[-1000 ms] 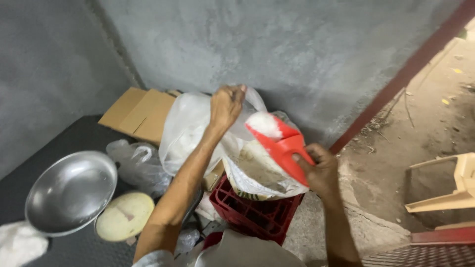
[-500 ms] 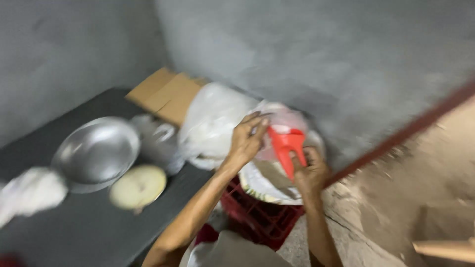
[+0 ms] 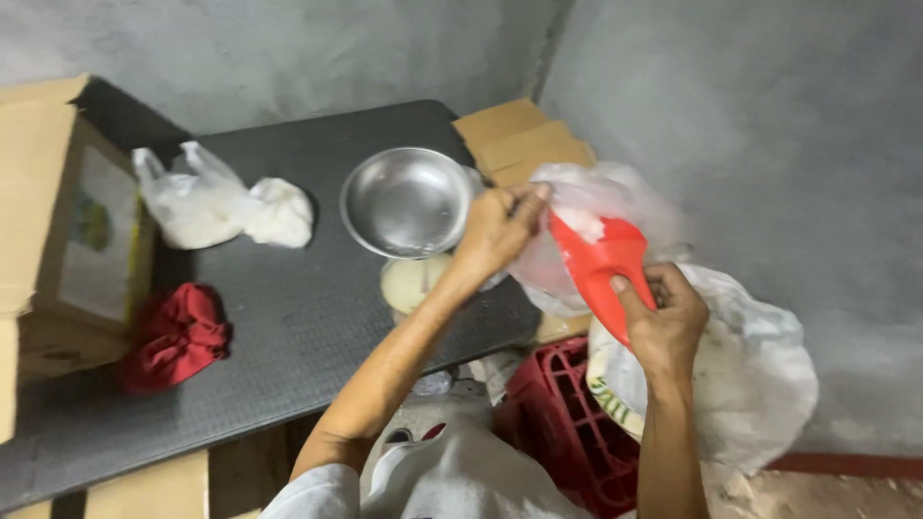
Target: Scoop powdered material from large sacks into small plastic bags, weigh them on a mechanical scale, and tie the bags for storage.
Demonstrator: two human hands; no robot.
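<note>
Red plastic scoop (image 3: 598, 264) gripped by its handle in the right hand (image 3: 665, 322), fingers wrapped round it, thumb on top. White powder sits in the scoop's far end, which pokes into a clear plastic bag (image 3: 586, 216). Left hand (image 3: 497, 228) pinches the bag's rim, fingertips closed on the film, holding the mouth up. Bag hangs just right of a steel bowl (image 3: 408, 202) on the dark table (image 3: 279, 327). Pale round lid (image 3: 411, 282) lies just near of the bowl, partly under the left forearm. Big white sack (image 3: 750, 375) sits at right beneath the right hand, on a red crate (image 3: 567, 423). Far left on the table: knotted white bag (image 3: 226, 204), red cloth (image 3: 178, 334), cardboard box (image 3: 67, 221). Flattened cardboard (image 3: 514, 139) lies against the far wall.
</note>
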